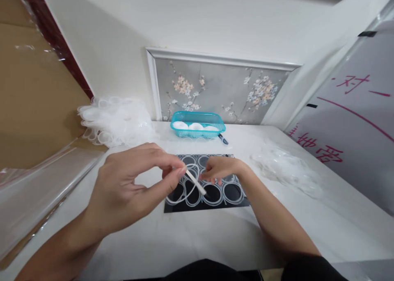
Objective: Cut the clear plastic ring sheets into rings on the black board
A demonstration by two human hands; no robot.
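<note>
My left hand (132, 186), in front of the black sheet, pinches a flat white strip (196, 183) between thumb and forefinger. A thin white loop (184, 199) hangs by the strip; whether the two are joined is unclear. Farther back, my right hand (223, 168) is over the sheet with its fingers bent and drawn together, the tips close to the loop's right edge. Anything between those tips is too small to make out. On the black sheet (172, 208) lie rows of whitish translucent rings (233, 193), some hidden behind my hands.
A turquoise basket (197, 116) holding several white round pieces stands against the wall. Beside it lies a dark-handled tool (223, 140). Translucent rings are heaped at the left (118, 119); a clear, flimsy pile (286, 168) lies right. Cardboard (37, 92) and a whiteboard (353, 108) flank the table.
</note>
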